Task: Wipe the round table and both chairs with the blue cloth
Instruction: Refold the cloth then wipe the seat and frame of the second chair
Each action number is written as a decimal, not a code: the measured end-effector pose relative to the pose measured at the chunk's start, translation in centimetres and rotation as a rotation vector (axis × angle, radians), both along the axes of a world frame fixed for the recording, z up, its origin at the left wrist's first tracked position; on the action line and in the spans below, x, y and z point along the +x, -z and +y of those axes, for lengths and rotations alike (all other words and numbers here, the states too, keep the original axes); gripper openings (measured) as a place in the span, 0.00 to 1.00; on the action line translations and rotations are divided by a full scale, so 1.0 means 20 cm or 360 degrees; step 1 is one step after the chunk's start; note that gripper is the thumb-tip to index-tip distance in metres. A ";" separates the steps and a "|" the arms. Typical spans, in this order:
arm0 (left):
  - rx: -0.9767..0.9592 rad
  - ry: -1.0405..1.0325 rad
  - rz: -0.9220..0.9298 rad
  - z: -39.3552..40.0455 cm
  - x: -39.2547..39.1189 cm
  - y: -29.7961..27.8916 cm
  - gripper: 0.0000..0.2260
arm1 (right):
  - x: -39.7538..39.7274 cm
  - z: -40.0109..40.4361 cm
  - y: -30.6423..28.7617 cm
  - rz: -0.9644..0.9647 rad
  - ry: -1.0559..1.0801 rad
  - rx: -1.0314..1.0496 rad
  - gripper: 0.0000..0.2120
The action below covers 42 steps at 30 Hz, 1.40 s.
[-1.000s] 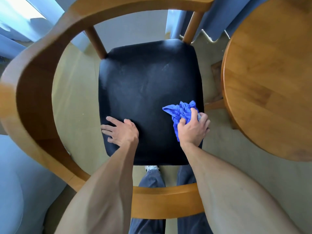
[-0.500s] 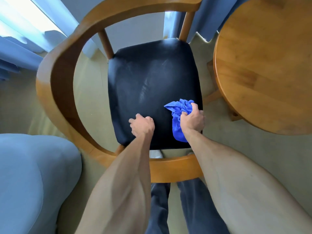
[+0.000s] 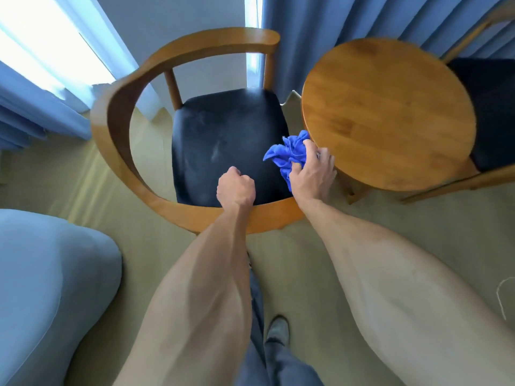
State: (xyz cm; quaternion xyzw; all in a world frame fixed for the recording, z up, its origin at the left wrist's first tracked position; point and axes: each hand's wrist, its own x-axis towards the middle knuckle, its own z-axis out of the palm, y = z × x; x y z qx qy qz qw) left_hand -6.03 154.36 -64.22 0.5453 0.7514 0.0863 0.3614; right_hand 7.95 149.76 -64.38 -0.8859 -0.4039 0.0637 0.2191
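Blue curtains behind; right hand grips blue cloth.

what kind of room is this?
Probably a hotel room or bedroom sitting corner: small round wooden table, curved wooden armchair with black padded seat, full-length blue curtains, carpet.

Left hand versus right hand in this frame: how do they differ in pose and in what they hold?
The left hand is curled into an empty fist over the near edge of the chair's black seat; the right hand grips the bunched blue cloth. The left hand sits over the seat, while the right hand lies between the seat's right edge and the round table. Both are bare, seen from the back.
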 end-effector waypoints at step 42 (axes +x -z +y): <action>0.0273 0.0274 -0.0703 -0.70 -0.83 0.39 0.31 | -1.00 -0.62 0.26 0.0528 0.0467 0.0665 0.19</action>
